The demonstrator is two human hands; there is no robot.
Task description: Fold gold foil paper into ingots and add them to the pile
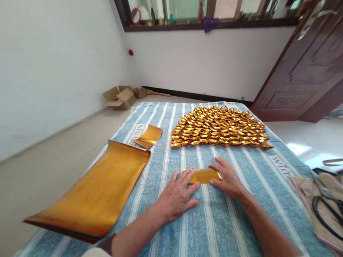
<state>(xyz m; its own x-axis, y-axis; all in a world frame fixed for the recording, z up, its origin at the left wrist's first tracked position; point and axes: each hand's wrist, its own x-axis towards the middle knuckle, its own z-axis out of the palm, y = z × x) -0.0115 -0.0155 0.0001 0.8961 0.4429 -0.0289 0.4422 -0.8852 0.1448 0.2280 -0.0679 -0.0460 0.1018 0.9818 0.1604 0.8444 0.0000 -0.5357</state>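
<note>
A small folded strip of gold paper (204,175) lies flat on the blue striped cloth (214,221) in front of me. My left hand (177,196) rests palm down with its fingertips pressing the strip's left end. My right hand (227,178) presses the right end, fingers spread flat. Beyond the hands, several rows of folded gold paper ingots (219,126) are laid out in a dense fan. A large curled stack of gold sheets (93,192) lies at my left, hanging over the cloth's edge. A smaller curled gold sheet (148,136) lies behind the stack.
Black-handled scissors (325,210) lie on a beige cloth at the right edge. Open cardboard boxes (122,97) stand on the floor by the far wall. A dark wooden door (305,71) stands open at the right. A window sill with small items runs along the top.
</note>
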